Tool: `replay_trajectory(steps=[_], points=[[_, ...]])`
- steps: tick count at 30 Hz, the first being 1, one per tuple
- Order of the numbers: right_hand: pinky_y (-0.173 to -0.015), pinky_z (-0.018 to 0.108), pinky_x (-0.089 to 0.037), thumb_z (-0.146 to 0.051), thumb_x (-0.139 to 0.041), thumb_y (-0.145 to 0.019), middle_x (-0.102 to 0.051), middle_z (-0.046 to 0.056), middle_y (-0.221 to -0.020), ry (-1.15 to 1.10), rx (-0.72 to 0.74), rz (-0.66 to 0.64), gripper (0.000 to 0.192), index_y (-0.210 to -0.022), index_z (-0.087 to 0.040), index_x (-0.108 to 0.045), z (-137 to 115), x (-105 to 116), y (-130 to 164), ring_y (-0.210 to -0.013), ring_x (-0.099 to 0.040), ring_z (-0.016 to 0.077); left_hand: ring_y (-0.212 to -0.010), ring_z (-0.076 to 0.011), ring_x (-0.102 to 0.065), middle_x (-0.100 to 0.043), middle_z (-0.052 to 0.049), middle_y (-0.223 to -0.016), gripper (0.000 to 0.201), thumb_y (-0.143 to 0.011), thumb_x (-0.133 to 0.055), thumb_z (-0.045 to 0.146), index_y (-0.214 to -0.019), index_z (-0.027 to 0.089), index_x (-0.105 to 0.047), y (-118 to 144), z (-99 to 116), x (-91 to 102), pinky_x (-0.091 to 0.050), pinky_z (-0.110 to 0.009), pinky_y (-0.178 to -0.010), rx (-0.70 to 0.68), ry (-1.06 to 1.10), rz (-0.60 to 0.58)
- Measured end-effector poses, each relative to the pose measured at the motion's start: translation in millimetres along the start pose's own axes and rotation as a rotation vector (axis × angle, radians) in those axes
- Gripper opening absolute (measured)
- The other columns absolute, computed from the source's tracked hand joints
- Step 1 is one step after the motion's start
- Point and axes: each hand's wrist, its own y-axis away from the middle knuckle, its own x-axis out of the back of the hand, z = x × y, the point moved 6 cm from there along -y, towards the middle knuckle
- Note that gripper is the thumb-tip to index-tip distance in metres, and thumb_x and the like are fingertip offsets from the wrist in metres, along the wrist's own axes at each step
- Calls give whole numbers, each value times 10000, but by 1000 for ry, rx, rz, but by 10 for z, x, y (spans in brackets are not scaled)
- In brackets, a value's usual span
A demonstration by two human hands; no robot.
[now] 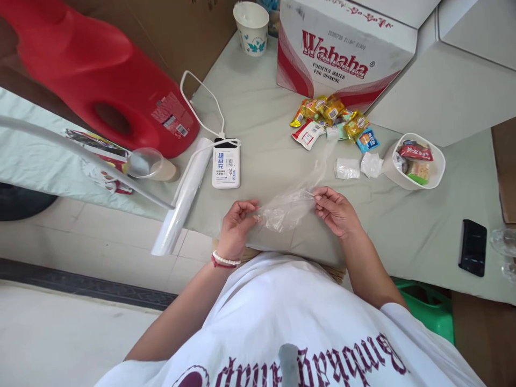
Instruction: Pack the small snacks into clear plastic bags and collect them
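Note:
A clear, crinkled plastic bag stretches between my two hands over the near edge of the table. My left hand pinches its left end between thumb and fingers. On the other side, my right hand grips the right end with its fingertips. A thin part of the plastic trails up and away toward a pile of wrapped snacks. Two small folded white plastic packets, one squarish and one more crumpled, lie beyond my right hand.
A white tub holds a few snacks at the right. A white power bank with a cable and a plastic roll lie left. Behind stand a Wahaha carton, a paper cup and a red jug. A phone lies far right.

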Motion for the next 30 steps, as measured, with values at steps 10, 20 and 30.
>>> replay_trajectory(steps=[10,20,30], points=[[-545,234,-357,-430,-910,-660,-531,-37,-726,118,60,-4,341,-834,-213,-714,-18,90,139,-619,-397,90,-1078,-328,-565,-657,-136,-1114,377,-884,-713,407,-1196,196,-720,-364,307,-1033,-444,-492,-973,-556,-1001,-158],[-543,243,-335,-439,-916,-658,-547,-31,-737,84,59,72,339,-828,-214,-728,72,418,272,-610,-391,89,-926,-231,-574,-650,-62,-892,179,-967,-603,323,-879,211,-710,-618,132,-1440,-460,-397,-933,-567,-719,-223],[-694,267,-468,-387,-874,-736,-618,-3,-810,59,90,42,231,-852,-226,-756,191,629,445,-734,-530,125,-490,-92,-439,-504,60,-646,306,-971,-572,457,-802,233,-450,-641,110,-1124,-357,-226,-466,-121,-10,-9]])
